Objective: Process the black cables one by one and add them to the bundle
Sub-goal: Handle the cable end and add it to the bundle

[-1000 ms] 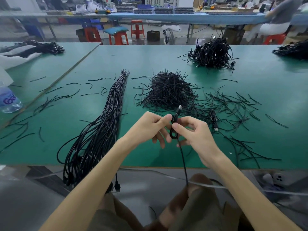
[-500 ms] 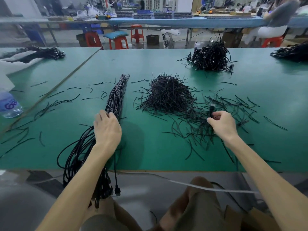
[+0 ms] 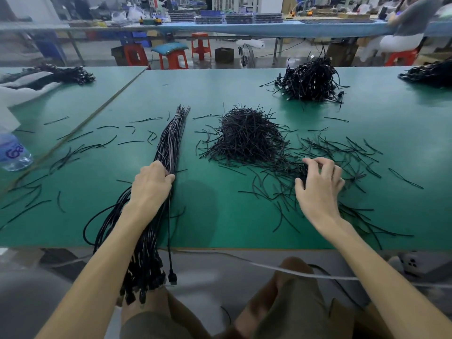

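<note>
A long bundle of black cables [image 3: 168, 143] lies lengthwise on the green table [image 3: 220, 231], and its plug ends [image 3: 144, 277] hang over the near edge. My left hand [image 3: 149, 184] rests flat on the middle of the bundle, fingertips at its right side. My right hand [image 3: 318, 182] is at the right among scattered black ties [image 3: 354, 152]. Its thumb and curled fingers pinch a small dark coiled cable [image 3: 302, 173] that lies on the table. A heap of coiled black cables [image 3: 308, 81] sits at the back right.
A mound of black ties [image 3: 247, 138] sits between the bundle and my right hand. Loose ties litter the table's left side. A water bottle [image 3: 14, 152] stands at the far left. More cable heaps lie at the back left [image 3: 66, 74] and far right [image 3: 430, 72].
A second ago both hands held one cable in front of me. My left hand laid it on the bundle and stays there; my right hand reached right to a coiled cable among the ties.
</note>
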Demonstrator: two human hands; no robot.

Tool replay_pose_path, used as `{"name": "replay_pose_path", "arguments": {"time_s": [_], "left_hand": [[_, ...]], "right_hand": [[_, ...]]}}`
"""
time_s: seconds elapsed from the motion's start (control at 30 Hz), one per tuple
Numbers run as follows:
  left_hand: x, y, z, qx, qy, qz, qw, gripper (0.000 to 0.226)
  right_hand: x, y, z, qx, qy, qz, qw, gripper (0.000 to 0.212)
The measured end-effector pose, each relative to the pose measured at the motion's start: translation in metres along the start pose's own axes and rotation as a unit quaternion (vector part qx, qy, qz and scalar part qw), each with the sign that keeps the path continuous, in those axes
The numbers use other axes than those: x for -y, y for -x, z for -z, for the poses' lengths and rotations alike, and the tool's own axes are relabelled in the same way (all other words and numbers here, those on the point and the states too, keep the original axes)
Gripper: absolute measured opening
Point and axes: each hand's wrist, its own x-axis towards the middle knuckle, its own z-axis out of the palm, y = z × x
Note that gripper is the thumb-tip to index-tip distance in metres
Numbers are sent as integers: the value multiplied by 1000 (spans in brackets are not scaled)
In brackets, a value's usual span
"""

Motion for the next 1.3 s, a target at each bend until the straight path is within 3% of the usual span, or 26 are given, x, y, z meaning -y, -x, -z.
{"name": "replay_pose_path", "arguments": {"time_s": [0.1,0.2,0.3,0.37,0.47,0.57,0.67,0.73,0.8,0.87,0.93,1.0,1.1,1.17,1.3], "left_hand": [[-18,10,6,6,79,-49,996,14],[-39,25,14,174,140,-138,965,12],[-52,43,13,345,211,-231,885,10],[-54,50,10,381,256,-233,857,11],[-50,52,10,373,269,-202,864,16],[-41,48,19,394,297,-175,852,22],[-26,44,34,476,346,-201,783,28],[-20,42,40,505,370,-214,750,30],[-19,40,37,469,387,-203,767,30],[-25,37,27,375,356,-184,836,31],[-31,34,14,297,295,-170,892,31],[-36,34,6,277,248,-169,913,30],[-39,38,2,271,160,-191,930,28],[-40,41,2,270,153,-208,928,26],[-43,45,7,340,334,-214,853,29]], "right_hand": [[24,11,-1,23,-48,52,997,46],[57,27,-1,63,-120,128,982,50],[85,42,-3,134,-145,239,951,72],[98,48,-6,207,-163,255,930,84],[96,48,-11,231,-108,253,933,71],[83,38,-6,193,-178,174,949,56],[63,15,4,130,-261,-10,956,49],[47,3,10,89,-274,-87,954,42],[39,0,14,104,-251,-79,959,34],[39,6,14,135,-171,-20,976,32],[45,17,13,127,-59,55,989,56],[58,26,18,88,-16,112,990,78],[73,33,24,27,3,178,984,96],[83,36,27,39,-9,223,974,93],[97,47,19,116,31,280,952,57]]}}
